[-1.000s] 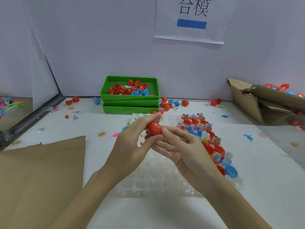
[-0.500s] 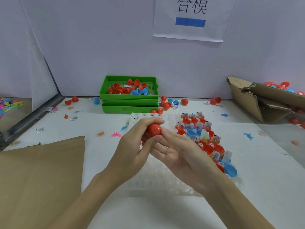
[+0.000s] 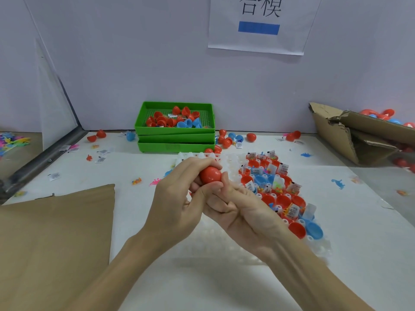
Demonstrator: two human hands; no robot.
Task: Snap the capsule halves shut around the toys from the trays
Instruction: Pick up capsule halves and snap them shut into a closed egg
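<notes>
The red capsule [image 3: 210, 175] sits above the middle of the worktop [image 3: 350, 243], pinched between both hands — the left hand [image 3: 177, 205] curls fingers over its top, the right hand [image 3: 238, 209] cups it from below with the thumb against its near side. It looks light, hard and slick, so squeezing at the two rounded ends should serve best; whether the seam has clicked shut I cannot tell. Compared with a second ago, the left fingers wrap further over the capsule and both hands sit tighter together. Filled halves wait in the clear tray [image 3: 280, 191] on the right.
</notes>
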